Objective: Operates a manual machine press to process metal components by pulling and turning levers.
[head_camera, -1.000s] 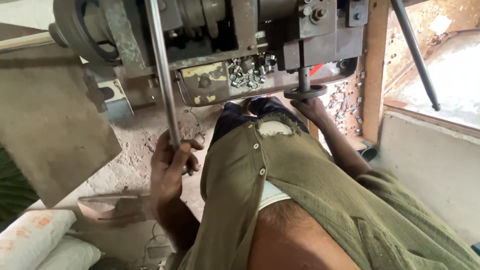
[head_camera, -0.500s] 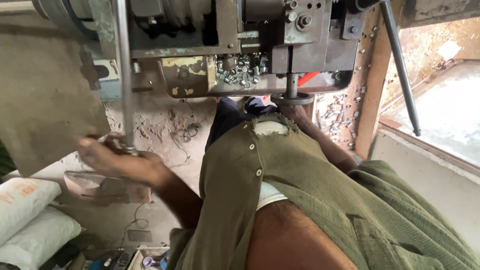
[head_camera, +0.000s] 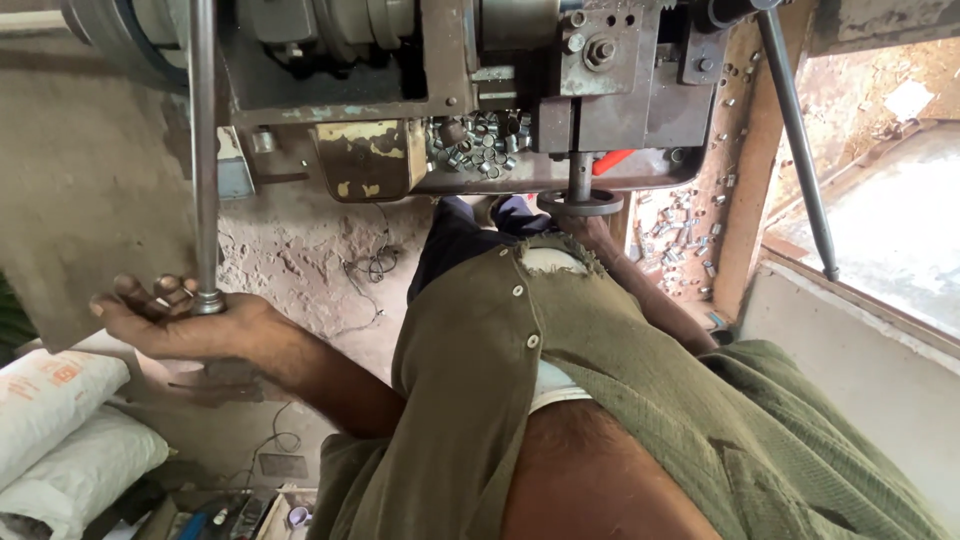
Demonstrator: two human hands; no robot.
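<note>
At the far left, white sacks lie stacked, cut off by the frame's edge. Just right of them the person's left hand is held out palm up, its fingers loosely curled and slack, not clenched. On the palm rests the rounded lower end of a steel rod. The rod stands upright, its long axis vertical, running from the hand straight up past the left end of the machine and out of the top of the frame, so its upper end cannot be seen. The hand cups the rod's foot rather than wrapping around the shaft.

Further right, under the machine's front edge, a heap of small metal bushings sits on a ledge. Beside it a short vertical spindle ends in a round dark handwheel. The right hand reaches up just under this wheel, but the green shirt and the forearm hide most of it, so whether it grips the wheel cannot be told.

At the right, a dark slanted bar leans from the machine's top corner down to the window ledge.
</note>
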